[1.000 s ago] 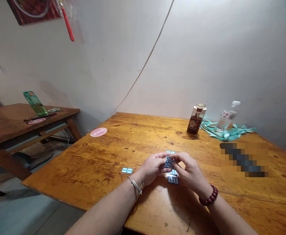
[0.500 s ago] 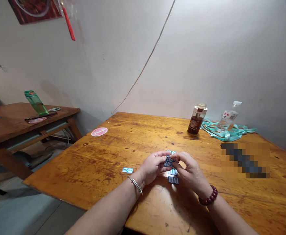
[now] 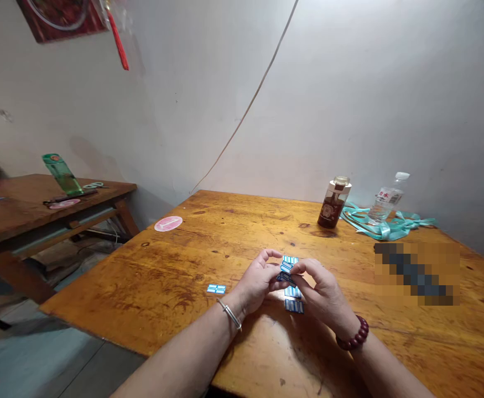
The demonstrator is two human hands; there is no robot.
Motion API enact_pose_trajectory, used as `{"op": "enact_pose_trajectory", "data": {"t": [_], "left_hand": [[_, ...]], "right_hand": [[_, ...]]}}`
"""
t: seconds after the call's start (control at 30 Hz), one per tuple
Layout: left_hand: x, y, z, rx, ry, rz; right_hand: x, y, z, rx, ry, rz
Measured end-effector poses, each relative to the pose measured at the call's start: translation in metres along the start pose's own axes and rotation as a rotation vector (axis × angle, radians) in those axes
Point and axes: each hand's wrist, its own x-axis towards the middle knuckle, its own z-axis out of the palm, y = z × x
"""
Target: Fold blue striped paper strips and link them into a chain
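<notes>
My left hand [image 3: 255, 281], with a silver bangle at its wrist, is closed on small blue-and-white patterned pieces [image 3: 286, 266] at its fingertips. My right hand [image 3: 322, 290], wearing a dark red bead bracelet, pinches them from the other side. The fingers partly cover these flat pieces, so I cannot tell how many there are. Beneath the hands, more blue-and-white pieces lie on the table in a rough column; the nearest piece [image 3: 293, 305] shows fully. Another blue-and-white piece [image 3: 216, 288] lies apart, left of my left wrist.
On the wooden table [image 3: 175, 265] stand a dark-filled bottle [image 3: 331, 204] and a clear water bottle [image 3: 386, 200], with turquoise ribbon [image 3: 405, 225] around the latter. A pink round sticker [image 3: 168, 223] is at the left edge. A pixelated dark object [image 3: 416, 273] lies right. Another table [image 3: 26, 190] holds a green bottle [image 3: 62, 174].
The held pieces have tilted and shifted between my fingers, so one blue-and-white face now shows above a darker edge. My left index finger has lifted slightly and moved left.
</notes>
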Motion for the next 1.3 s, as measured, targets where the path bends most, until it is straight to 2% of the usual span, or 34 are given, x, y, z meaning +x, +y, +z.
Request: {"op": "enact_pose_trajectory", "data": {"t": [0.1,0.27,0.4,0.77,1.3], "left_hand": [[0.0008,-0.0016,-0.0016,0.045,-0.003,0.020],[0.0010,-0.0008,-0.0042,0.118,-0.100,-0.008],[0.0007,-0.0002,-0.0053,0.138,-0.115,-0.028],[0.0006,-0.0010,-0.0045,0.080,-0.094,-0.023],[-0.0022,0.0023,-0.0017,0.101,-0.062,-0.034]], "right_hand": [[-0.0006,0.0006,0.0002,0.030,0.004,0.021],[0.0006,0.0008,-0.0002,0.160,-0.019,0.125],[0.0018,0.0008,0.0001,0.213,-0.028,0.184],[-0.0013,0.0030,0.0040,0.056,0.036,0.015],[-0.0011,0.0014,0.0049,0.036,0.018,0.024]]}}
